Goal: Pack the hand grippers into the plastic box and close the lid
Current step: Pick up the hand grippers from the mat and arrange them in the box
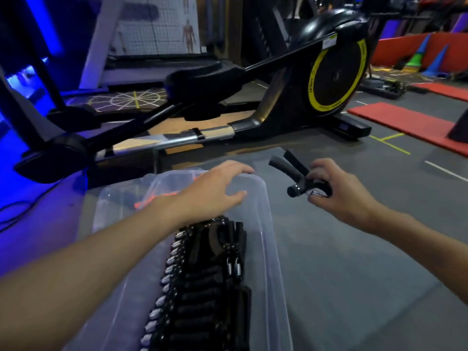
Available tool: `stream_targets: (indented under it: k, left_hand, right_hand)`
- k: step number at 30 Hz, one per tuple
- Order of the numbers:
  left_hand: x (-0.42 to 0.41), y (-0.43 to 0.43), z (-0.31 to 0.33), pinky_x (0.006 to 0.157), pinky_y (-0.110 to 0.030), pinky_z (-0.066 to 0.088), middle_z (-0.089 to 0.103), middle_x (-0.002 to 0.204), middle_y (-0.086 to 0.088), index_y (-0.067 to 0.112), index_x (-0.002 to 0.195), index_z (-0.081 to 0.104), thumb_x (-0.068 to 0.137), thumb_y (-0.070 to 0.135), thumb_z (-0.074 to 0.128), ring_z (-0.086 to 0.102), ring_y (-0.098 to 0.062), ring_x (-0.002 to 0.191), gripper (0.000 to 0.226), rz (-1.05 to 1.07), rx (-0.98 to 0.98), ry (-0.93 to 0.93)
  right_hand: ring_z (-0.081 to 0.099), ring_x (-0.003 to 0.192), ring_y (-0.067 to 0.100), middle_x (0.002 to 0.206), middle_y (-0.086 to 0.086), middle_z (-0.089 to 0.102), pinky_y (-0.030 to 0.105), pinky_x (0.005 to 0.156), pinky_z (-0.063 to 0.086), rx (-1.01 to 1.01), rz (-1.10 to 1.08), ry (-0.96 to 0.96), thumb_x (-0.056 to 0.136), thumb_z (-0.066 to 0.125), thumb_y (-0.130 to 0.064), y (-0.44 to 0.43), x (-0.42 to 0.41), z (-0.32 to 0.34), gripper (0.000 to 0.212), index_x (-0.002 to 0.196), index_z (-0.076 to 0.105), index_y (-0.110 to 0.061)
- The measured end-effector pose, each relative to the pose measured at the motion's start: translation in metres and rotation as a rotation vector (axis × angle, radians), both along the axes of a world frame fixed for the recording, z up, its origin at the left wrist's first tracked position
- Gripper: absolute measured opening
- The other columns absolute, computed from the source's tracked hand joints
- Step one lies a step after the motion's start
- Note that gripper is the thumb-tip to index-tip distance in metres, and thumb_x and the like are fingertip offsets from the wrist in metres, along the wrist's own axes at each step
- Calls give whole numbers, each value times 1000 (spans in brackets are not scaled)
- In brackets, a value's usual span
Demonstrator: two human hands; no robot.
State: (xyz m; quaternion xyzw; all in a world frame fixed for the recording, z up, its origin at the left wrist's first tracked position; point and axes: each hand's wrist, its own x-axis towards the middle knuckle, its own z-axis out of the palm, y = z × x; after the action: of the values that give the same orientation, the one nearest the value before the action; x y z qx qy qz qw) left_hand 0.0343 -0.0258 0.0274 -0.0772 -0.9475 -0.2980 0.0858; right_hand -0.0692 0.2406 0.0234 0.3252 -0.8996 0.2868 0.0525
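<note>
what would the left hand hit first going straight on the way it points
Probably the far rim of the plastic box, just ahead of the left hand; depth is unclear, so it may pass above it.

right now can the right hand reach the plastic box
Probably yes: the plastic box lies open beside the right hand holding a hand gripper; the left hand over its far end may crowd it.

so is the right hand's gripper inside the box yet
No, the right hand holds the hand gripper beside the plastic box, outside it.
</note>
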Motion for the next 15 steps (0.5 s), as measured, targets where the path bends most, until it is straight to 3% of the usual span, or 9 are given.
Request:
stream_targets:
  k: [3,7,8,12,15]
  left_hand:
    - [35,-3,12,105,-35,43,46,132,20,35,132,48,85,34,65,51,-9,122,50,-62,18,62]
    - [67,-11,24,101,-3,26,46,133,13,23,130,55,87,12,63,43,3,122,44,-31,-6,163]
    - [75,-16,25,100,-1,24,46,132,13,22,129,56,88,7,60,42,5,120,43,9,11,174]
    - [96,-44,12,109,-26,33,48,134,15,28,127,58,95,15,57,43,-2,127,34,106,16,124]
    - [106,-57,4,110,-30,36,50,140,14,31,131,56,97,25,56,44,-5,130,34,177,14,20]
  right_hand:
    - [58,95,1,108,-19,66,21,81,44,-49,115,-35,78,74,-12,-18,41,27,55,118,40,-31]
    - [51,94,-21,110,-19,64,4,77,36,-14,262,-96,78,73,-7,-41,80,30,56,121,43,-26]
    - [49,93,-23,112,-19,64,3,77,35,38,299,-82,78,73,-8,-48,86,28,55,121,44,-25]
    - [47,105,-15,121,-14,58,5,81,35,196,456,-58,78,68,-5,-77,103,20,49,117,45,-26]
    - [48,117,0,118,-17,56,22,93,42,254,560,-83,79,66,-5,-96,116,16,49,113,41,-30]
